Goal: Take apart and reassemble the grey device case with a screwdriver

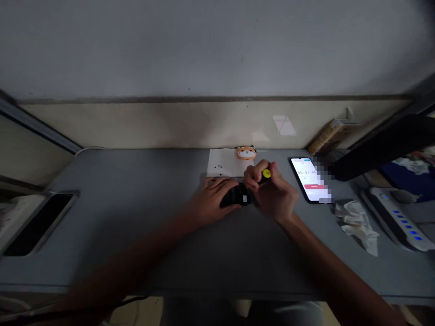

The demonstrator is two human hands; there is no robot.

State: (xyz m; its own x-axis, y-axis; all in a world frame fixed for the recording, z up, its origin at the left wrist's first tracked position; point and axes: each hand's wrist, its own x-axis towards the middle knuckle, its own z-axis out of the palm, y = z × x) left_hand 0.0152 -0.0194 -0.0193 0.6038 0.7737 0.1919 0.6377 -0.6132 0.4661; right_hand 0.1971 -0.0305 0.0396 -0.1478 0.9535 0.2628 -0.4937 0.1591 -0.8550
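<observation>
A small black device (235, 196) lies on the grey desk (142, 217), near its middle. My left hand (212, 199) rests on the device's left side, fingers curled over it and holding it down. My right hand (272, 190) is closed around a tool with a yellow cap (266, 173), most likely a small screwdriver, held upright over the device's right end. The tool's tip is hidden behind my fingers. Behind the hands lies a white paper sheet (224, 164) with several tiny dark screws (219, 168) on it.
An orange animal-shaped figure (246, 152) sits at the paper's far edge. A phone (309, 179) with a lit timer screen lies to the right, crumpled tissue (360, 222) and a power strip (397, 217) beyond it. A dark phone or tablet (37, 222) lies at far left.
</observation>
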